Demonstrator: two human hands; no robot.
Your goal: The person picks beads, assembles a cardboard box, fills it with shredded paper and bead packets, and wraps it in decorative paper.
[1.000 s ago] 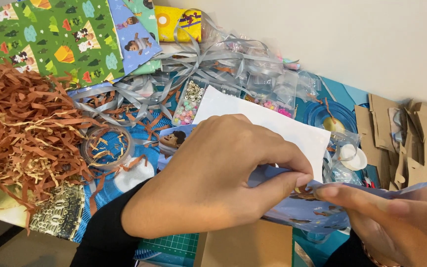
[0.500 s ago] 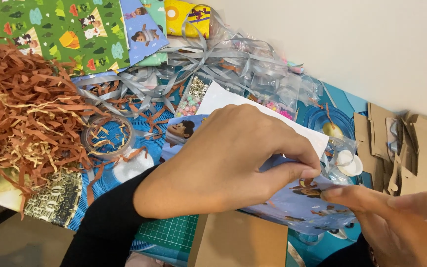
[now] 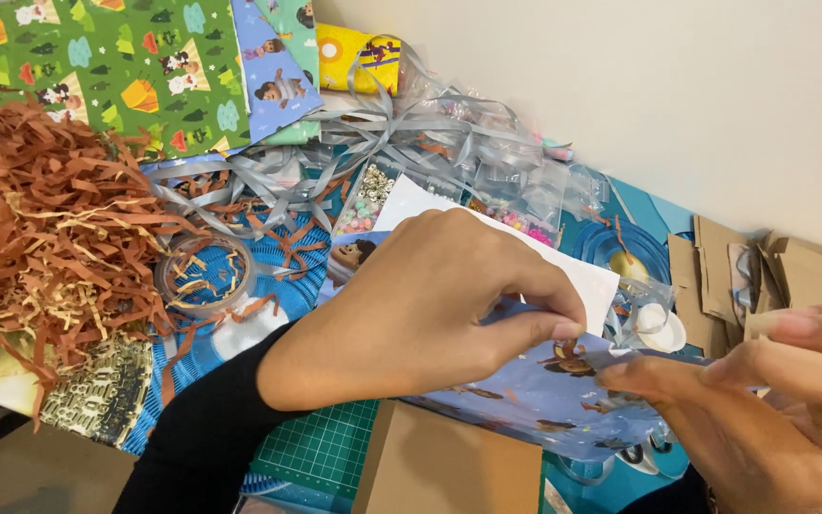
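Observation:
My left hand (image 3: 430, 305) lies over a sheet of blue cartoon-print wrapping paper (image 3: 525, 400), pinching its upper edge between thumb and forefinger. My right hand (image 3: 773, 400) comes in from the right and pinches the same paper edge, fingertips almost touching those of the left. The white back of the sheet (image 3: 582, 271) shows past my left knuckles. A brown cardboard box (image 3: 449, 466) sits under the paper at the bottom edge.
A heap of brown shredded paper (image 3: 40, 219) fills the left. A clear tape roll (image 3: 205, 274), grey ribbon (image 3: 373, 133), bead boxes (image 3: 363, 200), green patterned wrapping paper (image 3: 116, 67), cardboard pieces (image 3: 715, 276) and a green cutting mat (image 3: 321, 447) surround the hands. A pale wall (image 3: 668, 86) stands behind.
My hands stay pinched on the blue paper's edge while the view shifts slightly; the right hand's fingers have come up closer to the left thumb.

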